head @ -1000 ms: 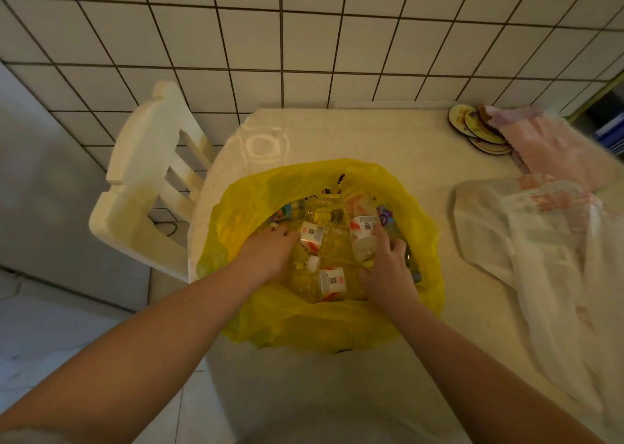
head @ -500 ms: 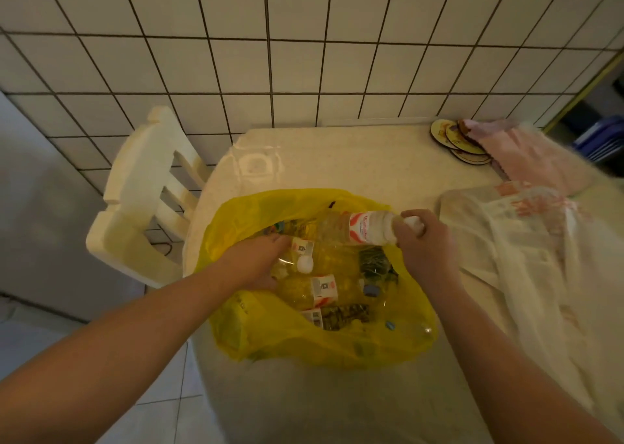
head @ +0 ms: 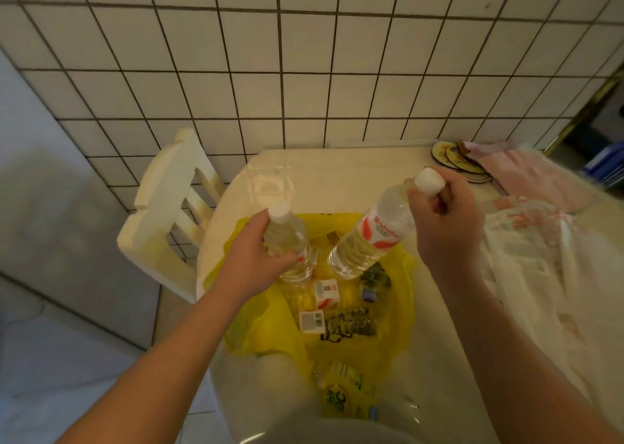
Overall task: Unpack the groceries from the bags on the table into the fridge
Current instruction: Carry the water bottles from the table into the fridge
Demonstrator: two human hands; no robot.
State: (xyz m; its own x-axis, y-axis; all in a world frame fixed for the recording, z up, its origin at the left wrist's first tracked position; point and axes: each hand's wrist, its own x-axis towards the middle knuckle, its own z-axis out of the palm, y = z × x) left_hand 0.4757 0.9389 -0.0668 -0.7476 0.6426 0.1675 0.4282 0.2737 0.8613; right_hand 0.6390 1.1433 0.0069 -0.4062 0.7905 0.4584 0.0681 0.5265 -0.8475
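- The left hand (head: 256, 261) grasps a clear water bottle (head: 287, 237) around its shoulder, white cap up, over the 10 o'clock edge of the yellow bag (head: 256, 325).
- The right hand (head: 445, 220) is clenched round the neck of a red-labelled bottle (head: 371, 237), which tilts with its base down over the bag's 12 o'clock side.
- The bag lies open on the table (head: 337, 176) with loose bottles (head: 324, 296) inside.
- A white chair (head: 169, 207) stands at the bag's 9 o'clock.
- A white plastic bag (head: 540, 274) lies at its 3 o'clock, and coasters (head: 452, 156) at 1 o'clock.

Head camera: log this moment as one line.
left hand: grips bottle | right hand: grips second bottle near its cap | both: held over yellow bag | bag: more bottles inside, on table
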